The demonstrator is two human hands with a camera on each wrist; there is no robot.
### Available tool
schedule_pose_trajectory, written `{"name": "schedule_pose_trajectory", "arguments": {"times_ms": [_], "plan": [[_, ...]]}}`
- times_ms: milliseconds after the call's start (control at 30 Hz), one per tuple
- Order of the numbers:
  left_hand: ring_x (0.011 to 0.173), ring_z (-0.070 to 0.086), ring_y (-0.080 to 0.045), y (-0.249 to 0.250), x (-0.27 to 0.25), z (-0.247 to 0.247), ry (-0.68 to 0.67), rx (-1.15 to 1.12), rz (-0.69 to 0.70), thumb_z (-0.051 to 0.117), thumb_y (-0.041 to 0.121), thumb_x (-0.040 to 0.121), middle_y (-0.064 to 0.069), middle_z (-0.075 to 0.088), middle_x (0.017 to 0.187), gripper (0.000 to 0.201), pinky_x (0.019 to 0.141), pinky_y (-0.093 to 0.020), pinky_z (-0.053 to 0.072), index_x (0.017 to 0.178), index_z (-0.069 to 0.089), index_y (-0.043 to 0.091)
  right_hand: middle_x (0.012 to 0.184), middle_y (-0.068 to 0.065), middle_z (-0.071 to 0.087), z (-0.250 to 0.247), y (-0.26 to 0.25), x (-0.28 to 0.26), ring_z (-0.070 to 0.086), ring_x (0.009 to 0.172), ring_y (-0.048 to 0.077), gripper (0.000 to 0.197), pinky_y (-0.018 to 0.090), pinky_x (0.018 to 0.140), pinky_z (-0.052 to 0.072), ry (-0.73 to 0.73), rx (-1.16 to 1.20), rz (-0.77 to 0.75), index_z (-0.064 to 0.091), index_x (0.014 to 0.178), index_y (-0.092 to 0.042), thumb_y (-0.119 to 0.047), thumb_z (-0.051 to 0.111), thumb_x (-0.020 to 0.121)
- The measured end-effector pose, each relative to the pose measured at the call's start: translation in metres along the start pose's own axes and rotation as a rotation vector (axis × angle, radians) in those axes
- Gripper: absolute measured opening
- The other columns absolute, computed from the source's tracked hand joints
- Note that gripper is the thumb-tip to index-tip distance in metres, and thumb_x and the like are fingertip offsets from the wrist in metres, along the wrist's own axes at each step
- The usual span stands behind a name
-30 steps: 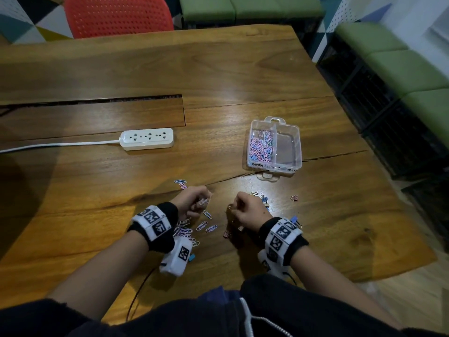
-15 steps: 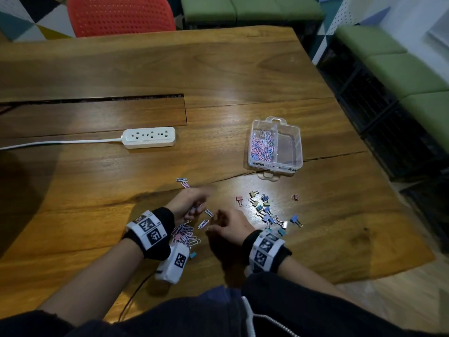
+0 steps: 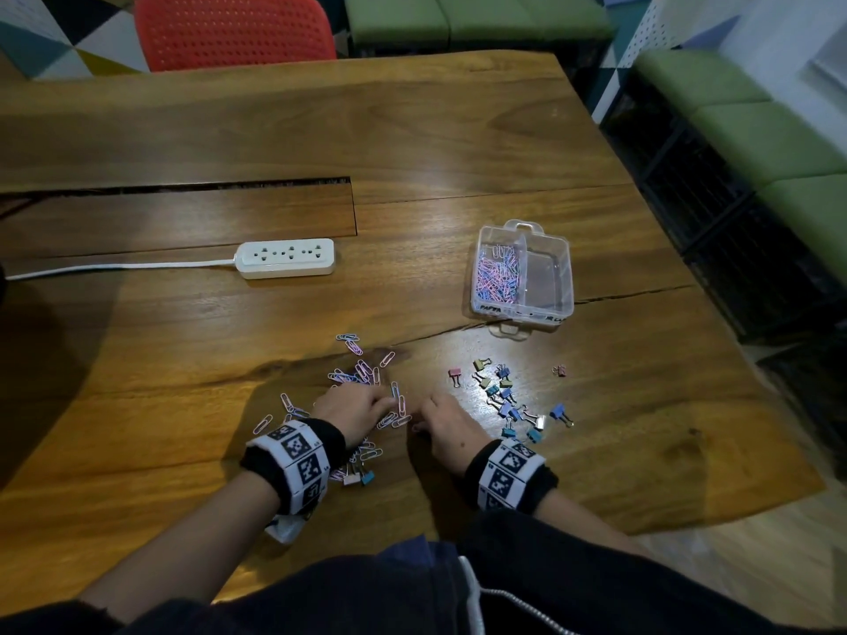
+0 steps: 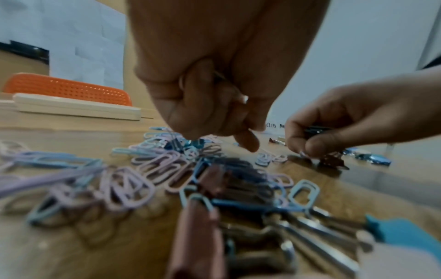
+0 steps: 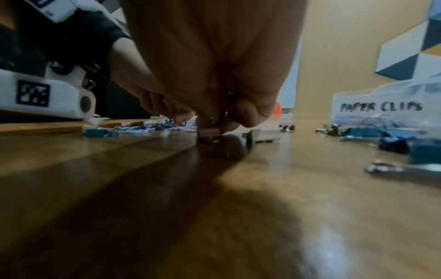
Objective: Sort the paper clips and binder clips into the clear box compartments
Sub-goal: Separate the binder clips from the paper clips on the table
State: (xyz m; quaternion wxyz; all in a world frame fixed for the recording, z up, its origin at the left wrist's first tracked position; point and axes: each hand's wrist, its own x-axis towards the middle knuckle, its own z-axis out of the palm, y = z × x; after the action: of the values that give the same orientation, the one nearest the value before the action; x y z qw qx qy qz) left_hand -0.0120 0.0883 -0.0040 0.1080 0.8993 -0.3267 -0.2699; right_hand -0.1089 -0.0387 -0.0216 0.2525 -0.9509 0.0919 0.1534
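Pastel paper clips (image 3: 362, 371) lie scattered on the wooden table around my left hand (image 3: 385, 405). In the left wrist view that hand (image 4: 222, 136) hangs over the pile (image 4: 155, 166) with fingers curled, and clips show inside the fist. My right hand (image 3: 424, 417) is close beside it and pinches a pink binder clip (image 5: 208, 132) that stands on the table. More binder clips (image 3: 504, 396) lie in a loose group to its right. The clear box (image 3: 518, 311) sits further back; its left compartment holds paper clips, its right one looks bare.
A white power strip (image 3: 286, 258) with its cord lies at the back left. Two binder clips (image 3: 357, 478) rest by my left wrist. A red chair (image 3: 233, 29) stands behind the table. The table's edge runs along the right, with green benches beyond.
My right hand has slid left toward the left hand, uncovering the group of binder clips. The left hand has come down onto the paper clip pile.
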Motion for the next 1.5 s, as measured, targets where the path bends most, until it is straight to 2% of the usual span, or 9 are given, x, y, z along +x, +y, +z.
{"name": "schedule_pose_trajectory", "arguments": {"times_ms": [133,267,433,667,867,1033,1233,1367,1500], "plan": [[0.098,0.056,-0.021,0.007,-0.003,0.004,-0.030,0.118,-0.047,0.061,0.052,0.079,-0.003,0.055,0.104,0.044,0.080,-0.032,0.046,0.101,0.053,0.014,0.087,0.002,0.054,-0.011,0.007,0.004,0.052,0.085,0.018,0.020,0.016,0.066,0.042,0.062,0.493,0.209,0.047,0.076,-0.019,-0.005,0.049,0.090],[0.101,0.056,-0.023,0.013,-0.002,0.007,-0.040,0.109,-0.032,0.063,0.043,0.081,-0.006,0.057,0.111,0.042,0.083,-0.032,0.046,0.105,0.053,0.010,0.075,-0.001,0.053,-0.025,0.009,0.006,0.057,0.065,0.010,0.027,0.015,0.055,0.046,0.083,0.996,0.312,0.057,0.090,-0.017,0.003,0.039,0.091],[0.089,0.056,-0.020,0.016,-0.003,0.009,-0.107,0.083,0.016,0.053,0.033,0.090,-0.007,0.058,0.099,0.027,0.077,-0.030,0.046,0.099,0.057,0.008,0.064,0.003,0.044,-0.040,-0.001,0.013,0.042,0.054,0.012,0.031,0.016,0.043,0.036,-0.015,1.473,0.488,0.051,0.072,-0.009,-0.006,0.028,0.093],[0.070,0.047,-0.016,0.006,-0.005,-0.001,-0.137,-0.018,0.022,0.047,0.026,0.091,0.002,0.047,0.074,0.024,0.058,-0.024,0.035,0.068,0.042,0.021,0.069,0.000,0.054,-0.029,-0.015,0.018,0.052,0.063,0.014,0.026,0.024,0.057,0.043,0.069,0.496,0.349,0.047,0.067,-0.017,-0.031,0.062,0.083],[0.034,0.025,-0.004,-0.011,-0.009,-0.029,-0.222,-1.334,-0.102,0.038,0.008,0.064,0.002,0.035,0.050,0.005,0.034,-0.008,0.020,0.061,0.036,0.011,0.126,0.016,0.045,-0.021,-0.028,0.030,0.047,0.117,0.027,0.043,0.036,0.101,0.040,-0.047,0.046,0.339,0.048,0.121,-0.001,-0.028,0.053,0.089],[0.032,0.029,-0.008,-0.011,-0.013,-0.034,-0.237,-1.658,-0.069,0.032,0.013,0.068,-0.002,0.046,0.050,0.008,0.033,-0.007,0.019,0.064,0.037,0.008,0.127,0.016,0.042,-0.017,-0.024,0.030,0.046,0.116,0.028,0.029,0.032,0.100,0.038,-0.010,0.179,0.376,0.052,0.115,-0.001,-0.012,0.054,0.088],[0.027,0.026,-0.005,-0.002,0.001,-0.028,-0.164,-1.403,-0.338,0.039,0.027,0.096,0.007,0.033,0.039,0.038,0.029,-0.010,0.015,0.060,0.038,0.015,0.117,0.017,0.055,-0.020,-0.019,0.021,0.053,0.107,0.027,0.020,0.024,0.080,0.039,0.034,0.278,0.302,0.054,0.105,-0.003,0.000,0.045,0.088],[0.042,0.035,-0.011,-0.004,0.004,-0.019,-0.029,-0.888,-0.333,0.045,0.031,0.094,0.003,0.039,0.054,0.036,0.043,-0.020,0.030,0.061,0.040,0.017,0.102,0.015,0.062,-0.018,-0.012,0.026,0.053,0.074,0.015,0.028,0.024,0.061,0.042,0.073,0.886,0.440,0.051,0.080,-0.016,0.005,0.034,0.088],[0.066,0.048,-0.018,-0.006,0.008,-0.019,0.172,-0.198,-0.259,0.050,0.048,0.088,0.004,0.046,0.065,0.037,0.060,-0.027,0.038,0.069,0.040,0.017,0.069,0.009,0.047,-0.027,-0.013,0.034,0.045,0.053,0.014,0.032,0.015,0.039,0.036,0.068,1.529,0.540,0.050,0.075,-0.005,0.009,0.025,0.088]]}}
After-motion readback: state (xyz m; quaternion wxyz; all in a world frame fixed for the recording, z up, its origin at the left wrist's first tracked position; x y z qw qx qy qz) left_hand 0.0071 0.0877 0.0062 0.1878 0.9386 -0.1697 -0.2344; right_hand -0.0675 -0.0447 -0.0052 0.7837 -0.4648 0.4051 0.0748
